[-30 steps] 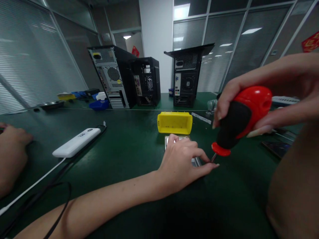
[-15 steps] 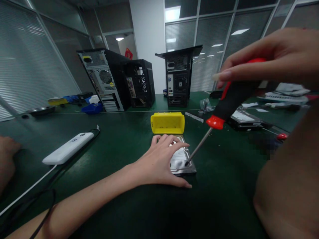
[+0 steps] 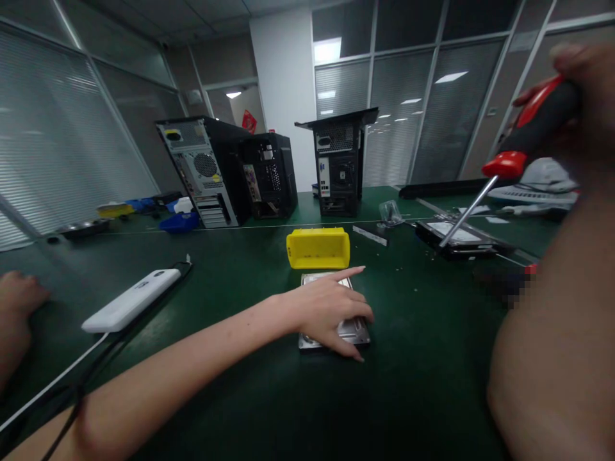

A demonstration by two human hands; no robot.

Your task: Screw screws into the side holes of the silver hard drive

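Note:
A silver hard drive (image 3: 353, 331) lies flat on the dark green table, partly hidden under my left hand (image 3: 329, 310). That hand rests across the drive with its fingers apart: the forefinger is stretched out, the others bend over the right side, and the thumb lies at the near edge. Up at the right, my right hand (image 3: 589, 96) is wrapped round the red and black handle of a screwdriver (image 3: 514, 153). Its shaft slants down to the left, and in view the tip overlaps another hard drive (image 3: 461, 234); whether they touch I cannot tell.
A yellow bin (image 3: 318, 250) stands just behind the hard drive. Computer cases (image 3: 206, 173) stand at the back. To the left lie a white power strip (image 3: 132, 299) with cables and another person's hand (image 3: 22, 298). A clear plastic piece (image 3: 390, 213) and metal strip (image 3: 369, 235) lie beyond.
My right hand has lifted the screwdriver off the near hard drive and moved it right. My left hand has shifted over the drive's right side, its forefinger now stretched out.

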